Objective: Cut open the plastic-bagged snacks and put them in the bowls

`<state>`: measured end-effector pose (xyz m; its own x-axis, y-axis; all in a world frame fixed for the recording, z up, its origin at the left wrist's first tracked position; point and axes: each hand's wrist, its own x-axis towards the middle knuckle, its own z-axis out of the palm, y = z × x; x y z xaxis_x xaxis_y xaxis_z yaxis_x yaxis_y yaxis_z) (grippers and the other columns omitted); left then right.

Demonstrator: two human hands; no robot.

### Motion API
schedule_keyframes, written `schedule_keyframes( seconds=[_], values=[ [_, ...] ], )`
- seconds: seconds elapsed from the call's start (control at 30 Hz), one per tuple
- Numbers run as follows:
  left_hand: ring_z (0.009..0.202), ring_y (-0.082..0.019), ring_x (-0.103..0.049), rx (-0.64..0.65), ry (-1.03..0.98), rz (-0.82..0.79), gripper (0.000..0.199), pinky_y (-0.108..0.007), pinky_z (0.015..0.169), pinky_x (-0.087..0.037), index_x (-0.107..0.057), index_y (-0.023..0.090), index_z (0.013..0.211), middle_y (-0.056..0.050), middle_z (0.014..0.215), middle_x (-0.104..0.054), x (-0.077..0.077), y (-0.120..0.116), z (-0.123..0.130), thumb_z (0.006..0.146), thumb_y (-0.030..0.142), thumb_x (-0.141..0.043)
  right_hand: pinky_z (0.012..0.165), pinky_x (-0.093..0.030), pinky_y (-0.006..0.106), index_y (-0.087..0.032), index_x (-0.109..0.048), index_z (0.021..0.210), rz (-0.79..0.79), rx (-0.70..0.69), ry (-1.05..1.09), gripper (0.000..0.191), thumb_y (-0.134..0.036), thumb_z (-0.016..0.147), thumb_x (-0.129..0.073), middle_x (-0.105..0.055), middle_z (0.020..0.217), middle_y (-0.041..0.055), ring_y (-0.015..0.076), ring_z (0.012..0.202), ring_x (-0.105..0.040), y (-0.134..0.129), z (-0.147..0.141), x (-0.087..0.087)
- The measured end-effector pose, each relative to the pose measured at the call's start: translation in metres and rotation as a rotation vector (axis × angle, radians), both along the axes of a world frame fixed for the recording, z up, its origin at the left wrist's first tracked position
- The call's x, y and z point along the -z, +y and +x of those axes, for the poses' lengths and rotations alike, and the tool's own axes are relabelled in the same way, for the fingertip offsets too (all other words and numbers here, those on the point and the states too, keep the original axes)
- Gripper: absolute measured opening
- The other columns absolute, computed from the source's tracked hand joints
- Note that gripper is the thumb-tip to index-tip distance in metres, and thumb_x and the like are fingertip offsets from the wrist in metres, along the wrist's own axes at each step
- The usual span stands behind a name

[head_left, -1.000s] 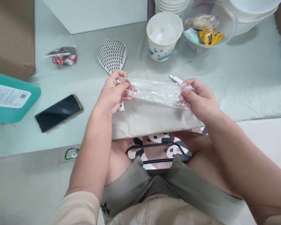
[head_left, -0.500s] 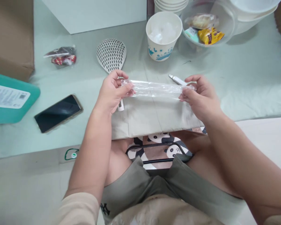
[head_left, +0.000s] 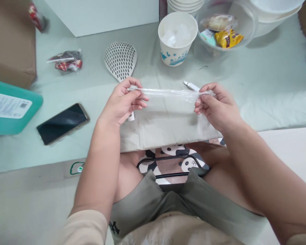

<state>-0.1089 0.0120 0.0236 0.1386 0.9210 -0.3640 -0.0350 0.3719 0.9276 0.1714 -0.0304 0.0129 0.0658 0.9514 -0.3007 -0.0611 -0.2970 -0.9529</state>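
A clear plastic bag (head_left: 169,94) is stretched in a narrow strip between my two hands, above the table's near edge. My left hand (head_left: 124,100) pinches one end between thumb and fingers, over the handle of a slotted skimmer (head_left: 121,59). Pinched in my right hand (head_left: 216,105) is the other end, with some loose film hanging below it. A small tool with a white handle (head_left: 192,86) lies just behind my right fingertips. Beyond the strip stands a paper cup (head_left: 177,41) with crumpled clear plastic inside.
A phone (head_left: 63,124), a teal container (head_left: 14,105) and small red packets (head_left: 68,64) lie at the left. Cardboard (head_left: 12,41) and white boxes (head_left: 104,15) stand behind. At the back right, a clear bowl (head_left: 226,44) holds wrapped snacks beside stacked white bowls (head_left: 275,20).
The plastic between my hands has narrowed into a thinner strip, and loose film now hangs under my right hand. Another red packet has appeared at the top left, by the cardboard box.
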Motion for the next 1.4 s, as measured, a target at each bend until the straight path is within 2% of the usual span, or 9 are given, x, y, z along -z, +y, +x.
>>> schedule_keyframes(
  seconds=[0.17,0.33,0.4,0.53,0.6,0.73,0.87,1.1,1.4],
  values=[
    [0.063,-0.013,-0.071,-0.036,-0.081,0.013,0.013,-0.02,0.053,-0.051,-0.057,0.021,0.073,-0.002,0.071,-0.073,0.001,0.004,-0.002,0.078,0.027,-0.068,0.072,-0.056,0.028,-0.023,-0.069,0.081,0.066,-0.063,0.027,0.006,-0.017,0.08,-0.067,-0.066,0.073,-0.0011,0.0127,0.071,-0.069,-0.003,0.004,0.002],
    [0.061,-0.01,-0.068,-0.137,0.026,0.181,0.021,-0.02,0.059,-0.053,-0.057,0.022,0.078,0.005,0.064,-0.064,0.011,0.005,0.0,0.072,0.014,-0.075,0.096,-0.051,0.038,-0.023,-0.077,0.071,0.187,-0.369,-0.203,0.029,-0.039,0.091,-0.063,-0.075,0.096,0.006,0.0197,0.094,-0.068,-0.009,0.005,-0.003],
    [0.06,-0.01,-0.067,-0.113,-0.002,0.188,0.029,-0.021,0.058,-0.053,-0.058,0.023,0.086,0.007,0.064,-0.064,0.01,0.003,0.001,0.067,0.011,-0.076,0.101,-0.048,0.04,-0.023,-0.073,0.065,0.235,-0.357,-0.273,0.035,-0.043,0.092,-0.064,-0.075,0.1,0.0064,0.0214,0.1,-0.068,-0.008,0.006,-0.003],
    [0.054,-0.011,-0.065,0.101,-0.103,0.114,0.041,-0.022,0.053,-0.051,-0.057,0.025,0.092,0.007,0.065,-0.067,0.001,-0.003,0.002,0.06,0.017,-0.081,0.105,-0.046,0.04,-0.024,-0.068,0.073,0.299,-0.063,-0.231,0.025,-0.039,0.092,-0.066,-0.075,0.102,0.0033,0.0198,0.103,-0.067,-0.005,0.004,0.005],
    [0.053,-0.011,-0.064,0.259,-0.099,0.075,0.041,-0.022,0.052,-0.05,-0.057,0.024,0.092,0.006,0.065,-0.069,-0.004,-0.006,0.005,0.06,0.018,-0.082,0.105,-0.048,0.038,-0.024,-0.069,0.08,0.28,-0.003,-0.197,0.021,-0.04,0.092,-0.066,-0.075,0.1,0.0029,0.0185,0.102,-0.067,-0.006,0.0,0.007],
    [0.056,-0.014,-0.068,0.526,-0.026,0.023,0.041,-0.025,0.056,-0.054,-0.06,0.021,0.094,0.002,0.068,-0.071,-0.009,-0.012,0.022,0.062,0.015,-0.084,0.09,-0.059,0.036,-0.024,-0.069,0.092,0.058,-0.219,0.013,0.029,-0.053,0.091,-0.067,-0.076,0.096,0.0047,0.0193,0.094,-0.073,-0.021,-0.02,-0.002],
    [0.061,-0.013,-0.071,0.622,-0.048,0.012,0.04,-0.023,0.057,-0.053,-0.061,0.02,0.099,0.001,0.072,-0.074,-0.007,-0.015,0.036,0.065,0.016,-0.082,0.08,-0.061,0.031,-0.02,-0.073,0.096,-0.17,-0.522,0.046,0.024,-0.043,0.088,-0.075,-0.079,0.092,0.005,0.0175,0.085,-0.075,-0.038,-0.042,-0.008],
    [0.05,-0.006,-0.057,0.404,0.027,0.056,0.035,-0.02,0.052,-0.043,-0.062,0.021,0.099,0.007,0.066,-0.066,-0.002,-0.011,0.031,0.068,0.016,-0.079,0.068,-0.06,0.025,-0.017,-0.075,0.09,-0.358,-0.514,0.129,0.017,-0.034,0.09,-0.077,-0.079,0.078,0.004,0.0124,0.069,-0.074,-0.045,-0.055,0.004],
    [0.052,-0.006,-0.038,-0.016,-0.084,0.144,0.045,-0.027,0.053,-0.026,-0.059,0.026,0.093,0.008,0.061,-0.057,0.01,0.003,0.024,0.062,0.032,-0.092,0.065,-0.059,0.022,-0.017,-0.077,0.078,-0.451,-0.529,0.118,0.013,-0.027,0.086,-0.079,-0.079,0.075,0.0042,0.0115,0.066,-0.073,-0.044,-0.056,-0.003]
  ],
)
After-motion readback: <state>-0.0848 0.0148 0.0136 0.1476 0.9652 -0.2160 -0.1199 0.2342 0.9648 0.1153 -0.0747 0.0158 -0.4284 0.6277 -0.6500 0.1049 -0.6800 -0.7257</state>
